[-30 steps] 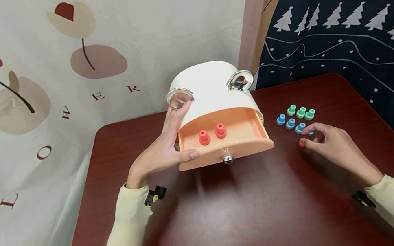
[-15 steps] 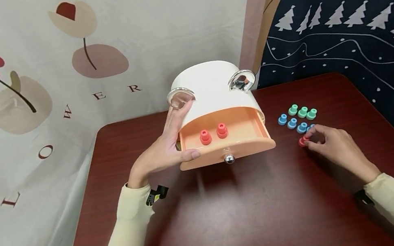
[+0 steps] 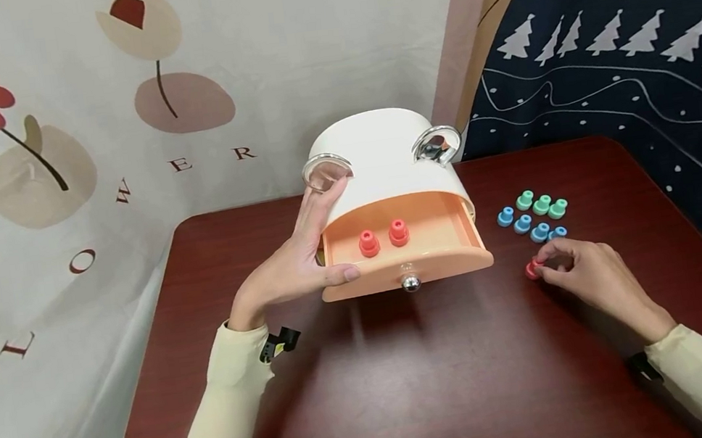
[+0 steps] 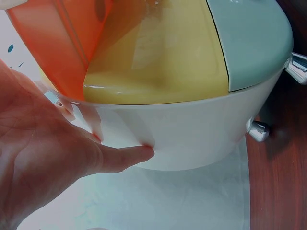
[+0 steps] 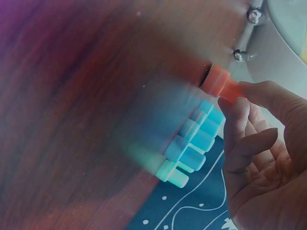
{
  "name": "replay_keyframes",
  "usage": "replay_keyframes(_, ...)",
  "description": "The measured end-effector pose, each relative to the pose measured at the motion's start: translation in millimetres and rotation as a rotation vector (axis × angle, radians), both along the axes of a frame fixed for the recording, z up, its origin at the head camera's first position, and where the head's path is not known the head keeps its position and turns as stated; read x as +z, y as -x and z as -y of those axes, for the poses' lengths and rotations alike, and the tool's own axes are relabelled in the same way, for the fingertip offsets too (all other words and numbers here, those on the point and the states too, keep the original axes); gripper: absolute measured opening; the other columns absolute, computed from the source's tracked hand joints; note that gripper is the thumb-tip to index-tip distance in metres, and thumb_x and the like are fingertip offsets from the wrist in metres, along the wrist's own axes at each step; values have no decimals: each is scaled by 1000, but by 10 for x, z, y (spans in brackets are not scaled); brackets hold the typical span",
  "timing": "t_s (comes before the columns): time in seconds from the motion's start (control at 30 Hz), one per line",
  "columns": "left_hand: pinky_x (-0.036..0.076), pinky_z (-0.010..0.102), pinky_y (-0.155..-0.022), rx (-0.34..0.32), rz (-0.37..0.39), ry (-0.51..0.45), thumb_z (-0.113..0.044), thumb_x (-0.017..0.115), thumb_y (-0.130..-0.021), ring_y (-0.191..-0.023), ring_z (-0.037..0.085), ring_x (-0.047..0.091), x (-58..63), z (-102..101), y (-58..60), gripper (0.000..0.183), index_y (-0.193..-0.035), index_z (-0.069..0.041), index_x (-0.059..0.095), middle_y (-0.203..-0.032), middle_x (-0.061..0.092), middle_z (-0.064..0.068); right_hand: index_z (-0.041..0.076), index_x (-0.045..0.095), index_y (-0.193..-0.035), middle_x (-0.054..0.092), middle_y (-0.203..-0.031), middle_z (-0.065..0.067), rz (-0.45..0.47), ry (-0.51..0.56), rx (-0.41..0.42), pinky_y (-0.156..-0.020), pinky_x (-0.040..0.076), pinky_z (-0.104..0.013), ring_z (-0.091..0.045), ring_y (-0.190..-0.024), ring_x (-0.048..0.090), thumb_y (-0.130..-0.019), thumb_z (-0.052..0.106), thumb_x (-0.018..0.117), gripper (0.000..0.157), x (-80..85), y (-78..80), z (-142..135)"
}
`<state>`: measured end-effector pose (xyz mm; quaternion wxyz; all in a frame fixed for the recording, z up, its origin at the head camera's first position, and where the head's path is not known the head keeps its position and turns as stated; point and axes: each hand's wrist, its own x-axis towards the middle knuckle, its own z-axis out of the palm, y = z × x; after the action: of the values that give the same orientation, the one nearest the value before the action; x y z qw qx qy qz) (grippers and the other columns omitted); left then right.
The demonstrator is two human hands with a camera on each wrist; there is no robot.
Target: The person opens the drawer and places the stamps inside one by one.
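A small white drawer cabinet (image 3: 375, 150) stands with its orange drawer (image 3: 431, 227) pulled out. Two red stepped pegs (image 3: 399, 233) stand upright inside. My left hand (image 3: 293, 262) rests along the cabinet's left side, thumb at the drawer front's edge and a forefinger against the white shell; in the left wrist view a straight finger presses that shell. To the right, my right hand (image 3: 595, 277) pinches another red peg (image 5: 223, 84) between thumb and forefinger, close over the table. Its other fingers are loosely bent in the right wrist view.
Several blue pegs (image 3: 522, 224) and three green pegs (image 3: 542, 205) stand in rows beyond my right hand. The cabinet has silver ring ears (image 3: 437, 145) and a round drawer knob (image 3: 411, 282). Yellow (image 4: 163, 57) and green (image 4: 254, 43) drawers sit below the orange one.
My right hand has taken hold of the red peg and drawn it slightly nearer and to the left, away from the blue pegs. The left hand keeps its place on the cabinet.
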<state>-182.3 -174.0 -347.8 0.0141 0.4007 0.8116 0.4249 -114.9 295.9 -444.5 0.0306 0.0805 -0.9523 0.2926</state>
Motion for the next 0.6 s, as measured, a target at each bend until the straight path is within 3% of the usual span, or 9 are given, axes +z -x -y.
replay_keyframes(0.1, 8, 56, -129, -9, -17, -4, -83, 62, -93, -164, 21, -5, 6, 2, 2, 115, -176, -21, 12, -178, 14, -3, 16, 80, -105, 64, -74, 9, -15, 0, -3, -54, 42, -30, -15, -65, 55, -94, 13, 88, 14, 19, -30, 32)
replay_keyframes(0.2, 15, 55, -128, -9, -5, -14, -83, 64, -92, -163, 20, -1, 1, -9, 9, 116, -176, -22, 13, -178, 13, -4, 17, 81, -103, 65, -75, 8, -64, 19, -16, -55, 43, -28, -13, -66, 56, -92, 14, 90, 15, 79, -63, 66)
replay_keyframes(0.4, 8, 58, -129, 1, 6, -9, -84, 63, -91, -164, 20, -7, -13, -9, 15, 117, -176, -22, 12, -178, 12, -3, 18, 82, -103, 65, -73, 6, -137, 117, -41, -58, 41, -22, -9, -67, 57, -90, 18, 93, 17, 272, -97, 189)
replay_keyframes(0.57, 18, 60, -126, 3, 25, -11, -84, 65, -90, -163, 19, -1, -3, 0, 7, 117, -176, -23, 13, -178, 11, -2, 21, 84, -104, 64, -74, 4, -141, 197, -69, -58, 40, -23, -9, -68, 55, -90, 19, 94, 18, 407, -109, 309)
replay_keyframes(0.6, 16, 59, -127, 5, 24, -7, -84, 64, -91, -163, 19, -3, 5, 0, -1, 117, -176, -23, 12, -178, 11, -3, 22, 84, -104, 64, -74, 4, -151, 212, -74, -58, 40, -23, -9, -68, 55, -90, 19, 94, 18, 436, -109, 332)
